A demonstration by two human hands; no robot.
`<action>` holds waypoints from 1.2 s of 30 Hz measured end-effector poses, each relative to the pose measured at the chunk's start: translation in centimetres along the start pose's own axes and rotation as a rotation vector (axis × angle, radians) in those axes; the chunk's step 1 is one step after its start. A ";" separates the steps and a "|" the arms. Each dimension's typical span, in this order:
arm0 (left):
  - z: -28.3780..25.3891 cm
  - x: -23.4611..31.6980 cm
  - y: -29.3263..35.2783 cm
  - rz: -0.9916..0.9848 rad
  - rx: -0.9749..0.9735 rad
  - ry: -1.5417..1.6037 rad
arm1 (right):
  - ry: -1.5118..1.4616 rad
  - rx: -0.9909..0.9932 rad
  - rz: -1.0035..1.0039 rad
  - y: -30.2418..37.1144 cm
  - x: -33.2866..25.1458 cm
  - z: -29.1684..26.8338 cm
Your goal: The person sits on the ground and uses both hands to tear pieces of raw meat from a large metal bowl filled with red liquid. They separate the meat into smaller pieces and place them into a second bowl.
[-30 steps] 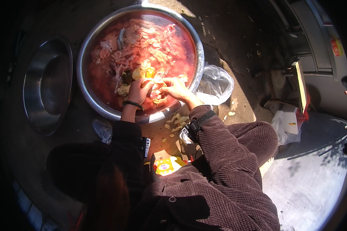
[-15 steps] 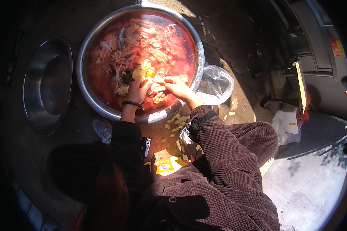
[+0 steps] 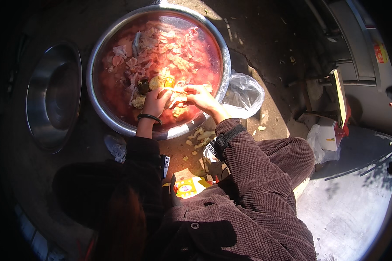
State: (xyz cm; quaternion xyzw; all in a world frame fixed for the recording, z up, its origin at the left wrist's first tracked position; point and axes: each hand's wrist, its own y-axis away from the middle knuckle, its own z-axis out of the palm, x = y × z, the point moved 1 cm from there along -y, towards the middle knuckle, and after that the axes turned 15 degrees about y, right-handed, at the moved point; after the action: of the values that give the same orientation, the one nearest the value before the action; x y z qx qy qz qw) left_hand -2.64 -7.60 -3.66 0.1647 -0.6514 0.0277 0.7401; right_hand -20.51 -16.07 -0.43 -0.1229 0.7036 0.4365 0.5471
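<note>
In front of you, a large metal basin holds reddish water and a pale heap. Over its near side, your left hand and right hand each have a narrow grip, pinching the pale, fleshy piece between them.

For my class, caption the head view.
Left hand and right hand hold a pale piece over a basin of reddish water.
</note>
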 end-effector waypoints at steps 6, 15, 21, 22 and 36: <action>-0.1 -1.6 -0.5 -0.035 0.006 0.090 | 0.125 -0.026 -0.001 -0.2 0.0 -0.2; 0.0 -2.2 -0.7 0.000 0.005 0.023 | 0.028 0.007 0.032 -0.1 -0.1 -0.3; 0.5 -2.1 -0.5 -0.090 -0.072 0.192 | 0.240 0.083 -0.025 -0.4 0.5 -0.2; 0.7 -2.2 -0.5 -0.055 -0.021 0.107 | 0.244 0.121 0.015 -0.6 0.8 -0.3; 6.4 -2.2 1.5 -0.055 0.022 -0.935 | 1.716 0.484 -0.279 1.1 3.6 1.6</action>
State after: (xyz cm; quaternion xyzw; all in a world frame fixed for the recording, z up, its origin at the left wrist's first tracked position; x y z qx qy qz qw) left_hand -9.47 -7.56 -4.91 0.1846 -0.9101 -0.0621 0.3658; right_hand -21.44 -13.13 -3.11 -0.3719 0.9214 -0.0356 -0.1072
